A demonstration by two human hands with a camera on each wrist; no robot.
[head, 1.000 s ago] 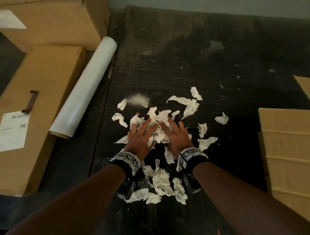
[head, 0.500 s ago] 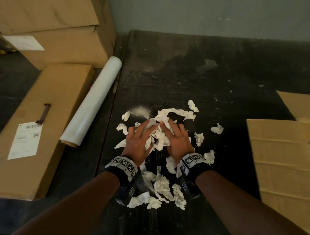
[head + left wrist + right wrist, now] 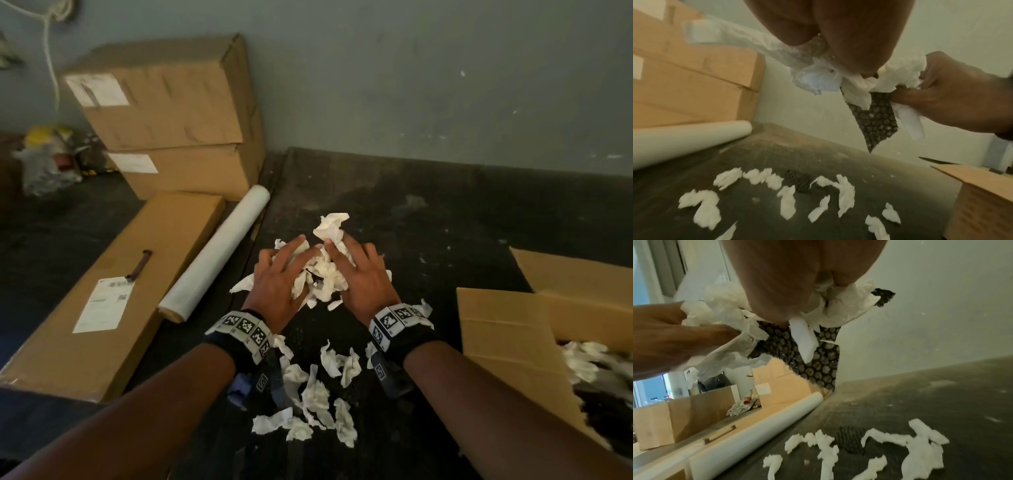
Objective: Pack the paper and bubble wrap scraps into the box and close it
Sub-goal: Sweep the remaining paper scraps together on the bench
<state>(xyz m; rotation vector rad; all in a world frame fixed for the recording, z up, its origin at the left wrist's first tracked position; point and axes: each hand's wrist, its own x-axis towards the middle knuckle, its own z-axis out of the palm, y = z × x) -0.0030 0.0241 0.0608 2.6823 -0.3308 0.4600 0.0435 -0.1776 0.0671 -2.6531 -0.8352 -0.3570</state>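
My left hand and right hand together clutch a bundle of crumpled white paper scraps, held up off the dark table. A dark bubble wrap piece hangs from the bundle between my palms, the same bubble wrap piece showing in the right wrist view. Several loose paper scraps lie on the table below my wrists. One small dark bubble wrap scrap rests among them. The open cardboard box stands at the right, its flap up, with white scraps inside.
A white roll of film lies along the table's left edge. Beside it is a long flat carton with a label, and two stacked cartons stand against the grey wall. A bag of odds sits far left.
My hands have drawn the scraps together, closed round them and lifted the bundle off the table. The head view has tilted up, and the open box's inside now shows at the right.
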